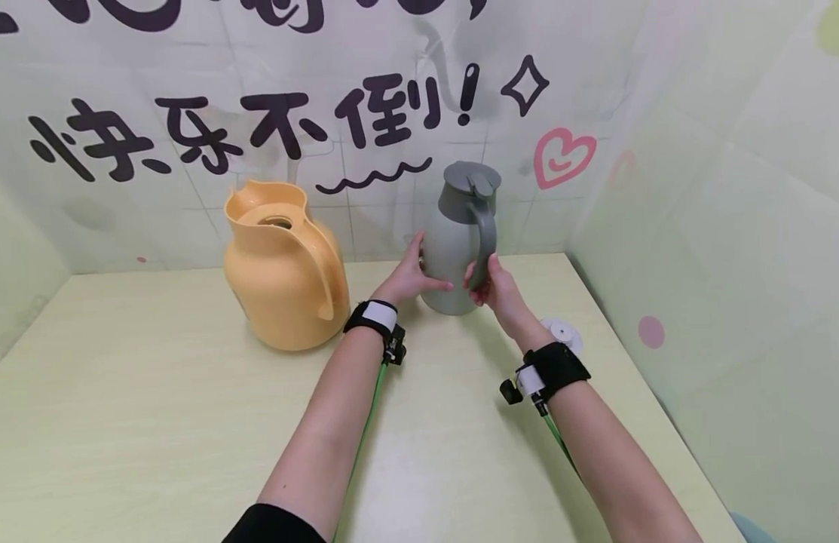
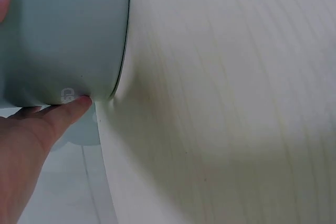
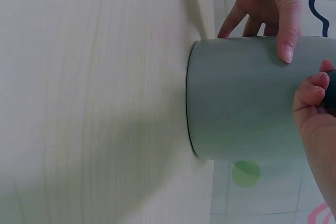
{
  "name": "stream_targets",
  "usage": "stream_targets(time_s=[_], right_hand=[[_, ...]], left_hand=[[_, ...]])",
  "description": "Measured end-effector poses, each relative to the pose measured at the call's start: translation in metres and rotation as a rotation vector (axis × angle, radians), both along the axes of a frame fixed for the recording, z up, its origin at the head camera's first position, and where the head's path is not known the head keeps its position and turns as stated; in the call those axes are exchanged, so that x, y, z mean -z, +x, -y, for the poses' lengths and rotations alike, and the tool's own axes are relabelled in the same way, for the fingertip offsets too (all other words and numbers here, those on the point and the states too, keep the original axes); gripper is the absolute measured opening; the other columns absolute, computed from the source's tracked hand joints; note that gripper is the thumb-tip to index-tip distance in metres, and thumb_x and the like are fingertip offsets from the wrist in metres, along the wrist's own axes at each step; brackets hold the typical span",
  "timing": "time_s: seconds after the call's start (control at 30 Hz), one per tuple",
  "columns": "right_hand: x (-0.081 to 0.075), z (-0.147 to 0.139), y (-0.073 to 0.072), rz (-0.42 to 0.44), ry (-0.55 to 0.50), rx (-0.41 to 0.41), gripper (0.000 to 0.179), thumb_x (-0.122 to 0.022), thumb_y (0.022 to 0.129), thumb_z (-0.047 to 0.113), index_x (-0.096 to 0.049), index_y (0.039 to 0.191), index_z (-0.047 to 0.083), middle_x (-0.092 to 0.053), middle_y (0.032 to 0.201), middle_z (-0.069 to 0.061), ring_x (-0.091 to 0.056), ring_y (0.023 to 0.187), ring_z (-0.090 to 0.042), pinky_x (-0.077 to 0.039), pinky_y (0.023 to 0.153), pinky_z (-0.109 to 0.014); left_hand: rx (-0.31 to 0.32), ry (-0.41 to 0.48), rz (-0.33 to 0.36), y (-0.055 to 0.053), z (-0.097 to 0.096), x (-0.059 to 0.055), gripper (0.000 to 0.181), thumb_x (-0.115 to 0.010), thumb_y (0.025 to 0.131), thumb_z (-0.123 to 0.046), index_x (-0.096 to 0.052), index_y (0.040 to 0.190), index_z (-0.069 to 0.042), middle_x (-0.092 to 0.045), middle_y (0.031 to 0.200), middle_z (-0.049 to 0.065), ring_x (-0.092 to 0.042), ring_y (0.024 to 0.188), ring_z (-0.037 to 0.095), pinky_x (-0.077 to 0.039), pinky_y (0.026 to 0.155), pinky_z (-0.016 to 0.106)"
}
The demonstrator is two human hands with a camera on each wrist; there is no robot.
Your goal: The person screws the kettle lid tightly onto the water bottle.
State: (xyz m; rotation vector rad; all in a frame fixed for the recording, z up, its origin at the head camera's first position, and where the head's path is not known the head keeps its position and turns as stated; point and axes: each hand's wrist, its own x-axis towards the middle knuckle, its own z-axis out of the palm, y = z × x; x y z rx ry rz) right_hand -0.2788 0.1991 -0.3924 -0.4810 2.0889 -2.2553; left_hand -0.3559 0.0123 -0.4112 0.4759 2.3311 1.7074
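A grey-green thermos jug (image 1: 449, 253) with a darker grey lid (image 1: 472, 177) and handle (image 1: 485, 237) is upright at the back of the table. My left hand (image 1: 408, 277) holds its body from the left, thumb across the front and fingers along the far side. Those fingers reach low on the body in the left wrist view, beside small pale lettering. With curled fingers, my right hand (image 1: 499, 292) grips the lower end of the handle. In the right wrist view, the jug's base (image 3: 192, 100) is right at the tabletop.
Left of my left hand stands an orange-yellow jug (image 1: 286, 279), its top uncovered. A white round piece (image 1: 564, 334) lies partly hidden behind my right wrist. The pale wooden table (image 1: 154, 422) meets a printed curtain (image 1: 385, 219) at the back and right.
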Motion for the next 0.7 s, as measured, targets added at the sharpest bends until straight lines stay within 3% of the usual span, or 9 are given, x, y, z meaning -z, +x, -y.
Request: stream_targets(time_s=[0.17, 0.3, 0.53, 0.7], right_hand=[[0.002, 0.002, 0.002, -0.014, -0.008, 0.019, 0.060, -0.014, 0.103, 0.046, -0.051, 0.093, -0.001, -0.053, 0.083, -0.010, -0.041, 0.064, -0.020, -0.033, 0.059, -0.028], [0.001, 0.005, 0.005, -0.004, -0.022, 0.029, 0.058, -0.016, 0.103, 0.045, -0.052, 0.092, 0.001, -0.054, 0.082, -0.008, -0.042, 0.063, -0.018, -0.033, 0.058, -0.028], [0.001, 0.004, 0.005, 0.041, -0.024, 0.070, 0.056, -0.017, 0.104, 0.045, -0.053, 0.093, 0.003, -0.053, 0.084, -0.009, -0.044, 0.065, -0.019, -0.035, 0.059, -0.028], [-0.005, 0.006, 0.009, 0.067, 0.010, 0.099, 0.056, -0.020, 0.103, 0.047, -0.055, 0.098, 0.004, -0.054, 0.085, -0.005, -0.053, 0.069, -0.018, -0.042, 0.061, -0.027]], left_hand=[[0.012, -0.029, -0.015, 0.007, -0.001, -0.001, 0.118, -0.081, 0.077, -0.014, 0.009, 0.152, -0.013, -0.014, 0.155, 0.020, -0.022, 0.140, 0.030, -0.020, 0.111, 0.041], [-0.015, -0.047, -0.016, 0.021, -0.003, -0.003, 0.111, -0.078, 0.080, -0.015, 0.006, 0.152, -0.008, -0.015, 0.155, 0.020, -0.023, 0.139, 0.029, -0.021, 0.111, 0.039], [-0.052, -0.098, -0.007, 0.046, 0.000, -0.010, 0.090, -0.067, 0.089, -0.018, -0.006, 0.152, -0.004, -0.022, 0.154, 0.019, -0.028, 0.137, 0.032, -0.027, 0.108, 0.041], [-0.060, -0.122, -0.065, 0.059, 0.009, -0.016, 0.071, -0.064, 0.091, -0.015, -0.025, 0.148, -0.001, -0.037, 0.146, 0.021, -0.041, 0.129, 0.036, -0.035, 0.103, 0.040]])
